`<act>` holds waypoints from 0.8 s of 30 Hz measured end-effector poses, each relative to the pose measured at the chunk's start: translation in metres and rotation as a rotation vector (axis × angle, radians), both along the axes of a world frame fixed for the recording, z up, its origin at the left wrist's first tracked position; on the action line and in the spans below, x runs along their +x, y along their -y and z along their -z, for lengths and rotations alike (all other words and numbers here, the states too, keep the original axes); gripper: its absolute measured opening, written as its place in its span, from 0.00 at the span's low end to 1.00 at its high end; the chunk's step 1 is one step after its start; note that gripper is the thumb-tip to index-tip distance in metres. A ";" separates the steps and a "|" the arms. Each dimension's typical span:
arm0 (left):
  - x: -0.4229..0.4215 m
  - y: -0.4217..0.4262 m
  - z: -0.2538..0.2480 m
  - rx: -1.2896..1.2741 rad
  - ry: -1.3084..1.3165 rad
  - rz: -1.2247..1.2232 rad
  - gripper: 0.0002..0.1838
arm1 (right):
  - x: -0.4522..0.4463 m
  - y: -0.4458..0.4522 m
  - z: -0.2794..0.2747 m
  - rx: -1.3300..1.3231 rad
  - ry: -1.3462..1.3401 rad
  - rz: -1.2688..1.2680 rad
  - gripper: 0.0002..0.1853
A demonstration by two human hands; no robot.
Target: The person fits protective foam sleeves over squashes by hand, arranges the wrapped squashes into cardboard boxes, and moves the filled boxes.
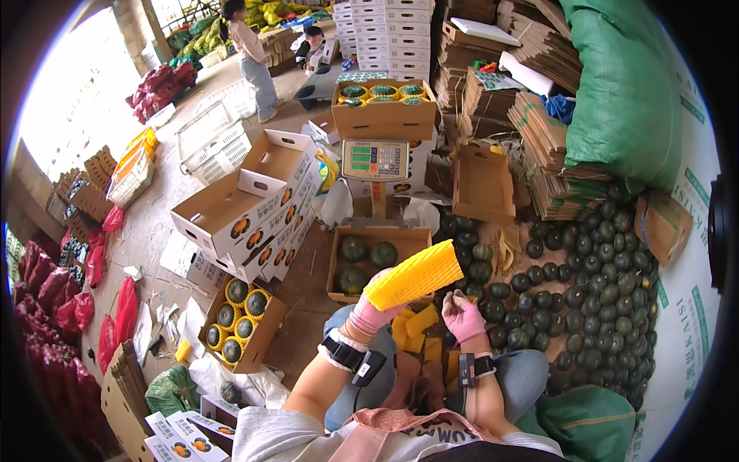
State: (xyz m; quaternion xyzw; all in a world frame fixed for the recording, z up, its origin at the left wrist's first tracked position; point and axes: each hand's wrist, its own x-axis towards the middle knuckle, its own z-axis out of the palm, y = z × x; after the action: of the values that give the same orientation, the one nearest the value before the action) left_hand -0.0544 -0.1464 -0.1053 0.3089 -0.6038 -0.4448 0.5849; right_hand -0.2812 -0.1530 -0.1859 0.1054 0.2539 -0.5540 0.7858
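Across mid-frame slants the yellow net (pixel 414 275), the left hand (pixel 372 313), fingers clamped round its lower end, seemingly leaving the far end free; just below that, the right hand (pixel 463 318), fingers curled together, contents hard to tell.

On my feed, the left grip (pixel 372 314) is gloved pink, the mesh-patterned sleeve (pixel 416 276) in it bright yellow; squashes (pixel 606 313) to its right are dark green, cartons (pixel 286 217) to its left white, printed orange-and-black.
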 end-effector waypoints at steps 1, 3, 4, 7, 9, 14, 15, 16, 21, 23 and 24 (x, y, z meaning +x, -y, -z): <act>-0.002 -0.001 -0.006 0.003 -0.011 -0.057 0.22 | 0.000 0.000 0.000 0.000 -0.003 -0.003 0.08; 0.000 0.002 -0.006 -0.099 0.178 -0.109 0.21 | 0.001 -0.001 -0.002 0.000 -0.008 -0.010 0.08; 0.001 0.003 -0.005 -0.151 0.272 -0.135 0.20 | 0.002 -0.001 -0.003 0.006 -0.012 -0.005 0.08; 0.001 0.004 -0.003 -0.162 0.296 -0.138 0.20 | 0.003 -0.001 -0.005 0.018 -0.025 0.002 0.08; 0.002 0.003 -0.002 -0.119 0.235 -0.119 0.20 | 0.004 -0.001 -0.006 0.017 -0.036 0.001 0.08; 0.002 0.002 -0.003 -0.073 0.196 -0.074 0.20 | 0.005 -0.001 -0.009 -0.007 -0.038 -0.025 0.08; 0.003 0.001 -0.007 -0.109 0.278 -0.104 0.20 | 0.005 -0.001 -0.009 -0.013 -0.036 -0.027 0.08; 0.003 0.000 -0.013 -0.146 0.361 -0.134 0.20 | 0.005 -0.001 -0.010 -0.022 -0.034 -0.032 0.08; 0.003 -0.006 -0.030 -0.158 0.346 -0.127 0.20 | 0.005 -0.001 -0.011 -0.046 -0.004 -0.047 0.08; 0.003 -0.006 -0.030 -0.172 0.373 -0.124 0.20 | 0.005 -0.001 -0.009 -0.056 -0.018 -0.061 0.08; 0.003 -0.005 -0.032 -0.176 0.383 -0.120 0.20 | 0.004 -0.001 -0.008 -0.060 -0.026 -0.068 0.09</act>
State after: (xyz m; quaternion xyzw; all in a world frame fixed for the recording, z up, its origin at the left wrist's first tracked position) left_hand -0.0514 -0.1409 -0.0738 0.3708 -0.7209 -0.2877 0.5100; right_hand -0.2771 -0.1524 -0.1780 0.0658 0.2505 -0.5356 0.8038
